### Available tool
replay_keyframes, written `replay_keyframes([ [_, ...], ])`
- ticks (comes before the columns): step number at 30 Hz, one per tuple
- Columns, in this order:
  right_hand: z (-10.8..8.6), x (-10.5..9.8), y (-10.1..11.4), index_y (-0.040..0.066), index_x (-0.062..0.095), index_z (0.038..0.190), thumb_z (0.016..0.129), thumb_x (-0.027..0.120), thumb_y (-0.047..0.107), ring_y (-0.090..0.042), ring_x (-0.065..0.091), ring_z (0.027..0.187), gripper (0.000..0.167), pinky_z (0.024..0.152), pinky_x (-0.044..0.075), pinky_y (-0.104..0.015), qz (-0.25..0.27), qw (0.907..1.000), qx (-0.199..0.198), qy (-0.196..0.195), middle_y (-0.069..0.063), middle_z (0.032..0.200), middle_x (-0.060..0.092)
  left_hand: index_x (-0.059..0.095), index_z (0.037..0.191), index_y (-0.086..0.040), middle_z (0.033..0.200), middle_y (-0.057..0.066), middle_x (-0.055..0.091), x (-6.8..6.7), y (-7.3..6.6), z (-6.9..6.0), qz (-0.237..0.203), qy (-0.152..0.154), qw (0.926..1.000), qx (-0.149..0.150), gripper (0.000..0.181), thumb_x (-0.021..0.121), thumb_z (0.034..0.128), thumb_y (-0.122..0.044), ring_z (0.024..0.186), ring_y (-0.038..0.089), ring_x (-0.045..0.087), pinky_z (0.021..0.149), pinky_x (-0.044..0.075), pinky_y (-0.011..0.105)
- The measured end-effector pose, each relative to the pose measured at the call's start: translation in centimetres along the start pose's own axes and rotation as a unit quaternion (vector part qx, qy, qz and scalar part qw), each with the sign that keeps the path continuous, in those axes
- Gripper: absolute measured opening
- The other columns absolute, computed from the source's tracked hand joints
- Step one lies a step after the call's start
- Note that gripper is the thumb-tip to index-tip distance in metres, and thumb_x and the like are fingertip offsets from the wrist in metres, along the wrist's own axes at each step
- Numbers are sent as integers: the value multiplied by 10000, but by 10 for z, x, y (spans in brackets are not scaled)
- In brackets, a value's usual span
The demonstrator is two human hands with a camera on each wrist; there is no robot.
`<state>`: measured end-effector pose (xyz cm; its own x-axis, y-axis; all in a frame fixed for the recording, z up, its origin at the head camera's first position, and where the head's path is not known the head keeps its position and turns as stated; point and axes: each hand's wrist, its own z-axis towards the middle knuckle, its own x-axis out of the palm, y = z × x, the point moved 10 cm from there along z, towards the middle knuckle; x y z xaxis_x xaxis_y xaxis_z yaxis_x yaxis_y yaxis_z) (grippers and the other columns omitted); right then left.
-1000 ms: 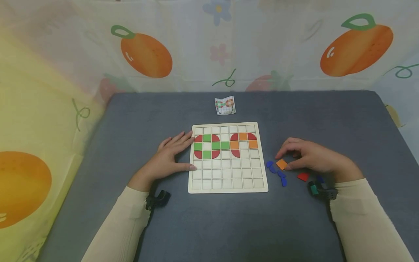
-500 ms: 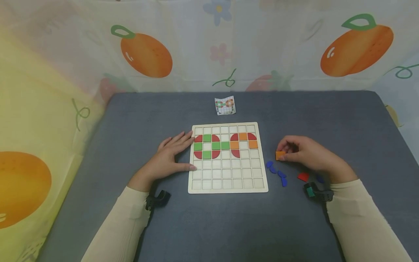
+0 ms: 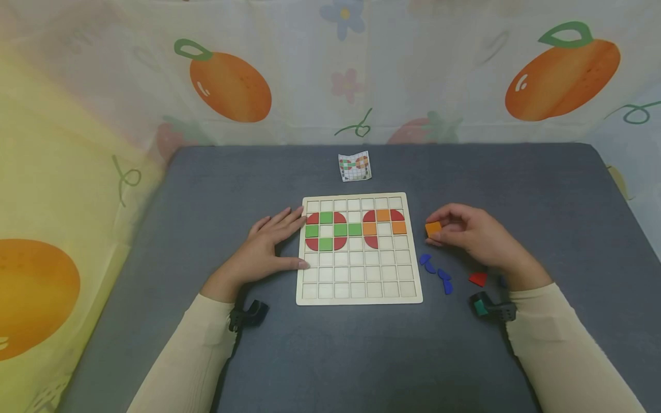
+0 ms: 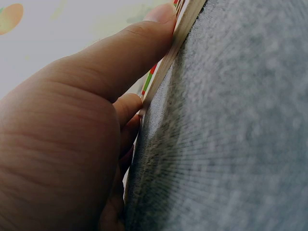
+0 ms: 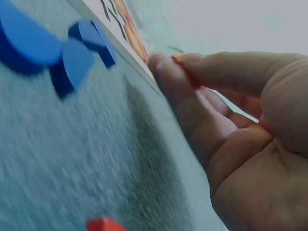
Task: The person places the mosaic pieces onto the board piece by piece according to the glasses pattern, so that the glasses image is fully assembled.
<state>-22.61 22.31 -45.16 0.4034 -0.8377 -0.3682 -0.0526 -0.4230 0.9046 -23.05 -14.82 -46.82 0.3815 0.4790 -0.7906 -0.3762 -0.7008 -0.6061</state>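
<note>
My right hand (image 3: pixel 472 238) pinches an orange square tile (image 3: pixel 433 230) between thumb and fingers, just right of the board and apart from it. In the right wrist view only a sliver of the tile (image 5: pixel 176 58) shows between the fingertips. The pale wooden grid board (image 3: pixel 361 276) carries green squares, orange squares and red quarter-round tiles in its upper rows. My left hand (image 3: pixel 268 246) rests at the board's left edge, fingers spread, thumb and fingertips touching the rim. From the left wrist, the thumb (image 4: pixel 130 53) is seen lying against the board's edge (image 4: pixel 180 45).
Several blue rounded pieces (image 3: pixel 444 274) lie right of the board, with a red piece (image 3: pixel 478 279) farther right. A small printed pattern card (image 3: pixel 355 167) lies behind the board on the grey table (image 3: pixel 258 178). A fruit-patterned cloth (image 3: pixel 310 74) hangs behind.
My right hand has picked the orange square tile up from beside the blue pieces and carried it away from me and leftward, closer to the board. The left hand has stayed put.
</note>
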Motion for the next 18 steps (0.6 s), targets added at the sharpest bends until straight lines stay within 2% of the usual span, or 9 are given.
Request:
replay_keyframes([
  [6,2,7,7,-81,670,1297,1042,745,23,-275,786,846,286,780,637,-347,436,9988,-126,-191,-235,1052,711,375,1715,-179,1780,-66,240,0,1,0,15,-8,10000,-6,1058,933,870,-489,1652,200,102,1262,22,591],
  [9,3,11,11,-66,693,1258,1025,775,39,-279,758,766,269,715,635,-350,369,9986,-246,-291,-223,993,714,372,1716,-183,1780,-67,239,1,1,0,3,-4,10000,-10,1058,933,872,-489,1652,200,102,1261,22,590],
  [15,6,21,19,-61,653,1240,1018,784,36,-282,719,724,275,672,617,-340,408,9974,-395,-438,-201,911,719,369,1717,-182,1781,-73,235,0,1,1,8,8,10000,19,1060,929,874,-495,1652,192,101,1262,14,587],
  [18,7,26,22,-63,647,1226,1017,781,24,-274,685,702,263,660,593,-320,264,9976,-427,-482,-182,891,718,367,1719,-185,1782,-78,231,1,1,1,17,12,10000,34,1059,927,876,-497,1651,189,99,1262,13,586],
])
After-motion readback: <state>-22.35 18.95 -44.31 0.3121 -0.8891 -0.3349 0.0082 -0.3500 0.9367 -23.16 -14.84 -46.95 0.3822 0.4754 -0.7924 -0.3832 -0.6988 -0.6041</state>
